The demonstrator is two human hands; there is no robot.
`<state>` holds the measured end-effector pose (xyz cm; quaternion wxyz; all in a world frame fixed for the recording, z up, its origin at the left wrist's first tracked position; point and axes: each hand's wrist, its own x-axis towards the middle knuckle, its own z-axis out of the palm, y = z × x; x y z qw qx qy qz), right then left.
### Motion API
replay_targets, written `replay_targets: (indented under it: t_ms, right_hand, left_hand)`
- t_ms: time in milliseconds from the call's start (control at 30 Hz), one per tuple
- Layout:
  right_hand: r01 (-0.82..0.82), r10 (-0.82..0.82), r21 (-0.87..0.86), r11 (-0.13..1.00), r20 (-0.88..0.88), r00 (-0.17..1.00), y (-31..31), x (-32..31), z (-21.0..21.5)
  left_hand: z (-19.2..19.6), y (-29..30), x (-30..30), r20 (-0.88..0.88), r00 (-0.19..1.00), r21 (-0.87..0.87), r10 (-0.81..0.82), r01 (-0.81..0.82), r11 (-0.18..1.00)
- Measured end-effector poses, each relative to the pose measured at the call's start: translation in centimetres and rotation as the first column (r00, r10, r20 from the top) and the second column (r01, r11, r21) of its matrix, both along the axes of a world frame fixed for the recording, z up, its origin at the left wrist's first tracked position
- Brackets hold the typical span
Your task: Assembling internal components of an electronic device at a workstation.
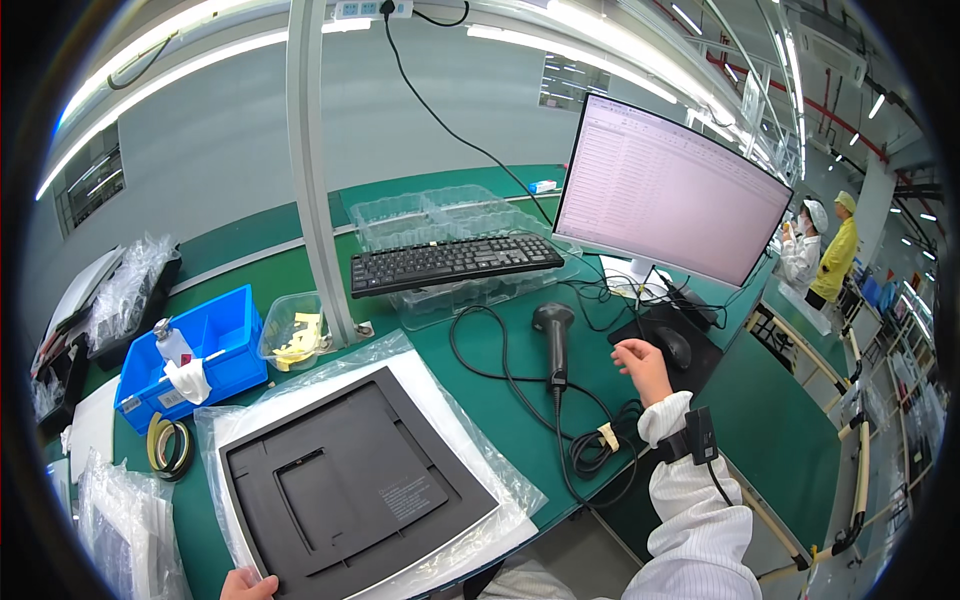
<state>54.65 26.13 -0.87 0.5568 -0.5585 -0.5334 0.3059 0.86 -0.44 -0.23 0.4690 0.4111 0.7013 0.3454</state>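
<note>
Resting at the near desk (780,440) edge, left hand (247,585) barely in view at the lower rim, touching the corner of the flat dark panel (355,480) that lies on a clear plastic bag (470,440) over white foam; fingers hidden, so cannot tell whether closed on the panel or merely steadying it. Beyond that hand, a roll of tape (170,445), a blue bin (215,345) with a small bottle and a rag, and a clear tub of yellowish scraps (293,335). Between the two hands, a handheld barcode scanner (553,340) standing upright with its coiled cable, well apart from either palm; farther back, a black keyboard (455,262) set on clear trays. Right hand (643,365), wrist strapped with a dark band, loosely curled and empty, hovering just short of the black mouse (675,345) below the monitor (670,190). Judged from this: a logging or checking step at the screen, panel parked meanwhile. Next move likely calling for a short reach to the mouse, or back toward the scanner, without dragging its cable across the panel.
</note>
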Motion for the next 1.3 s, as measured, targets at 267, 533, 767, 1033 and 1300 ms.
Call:
replay_targets:
  t_ms: [267,533,767,1033,1300]
  right_hand:
    - [0.290,-0.457,0.377,0.880,0.502,0.734,3.5,8.1,-1.9]
    - [0.450,-0.408,0.234,0.862,0.847,0.342,5.0,14.0,-3.3]
    - [0.376,-0.304,0.157,0.913,0.876,0.373,5.0,14.4,-3.4]
    - [0.368,-0.469,0.349,0.862,0.826,0.313,3.7,14.5,-4.5]
    - [0.392,-0.495,0.352,0.850,0.788,0.366,3.3,14.0,-4.5]
  left_hand:
    - [-0.6,-0.2,-0.5,0.045,0.999,0.002,0.021,-0.021,1.000]
    - [-0.8,-0.4,-0.1,0.005,0.996,-0.007,0.087,-0.087,0.996]
    - [0.5,-0.1,1.0,-0.032,0.988,-0.055,0.152,-0.153,0.987]
    - [1.0,0.4,1.9,0.008,0.966,-0.096,0.257,-0.255,0.962]
    - [-0.7,-0.3,0.1,-0.065,0.977,-0.059,0.203,-0.207,0.976]
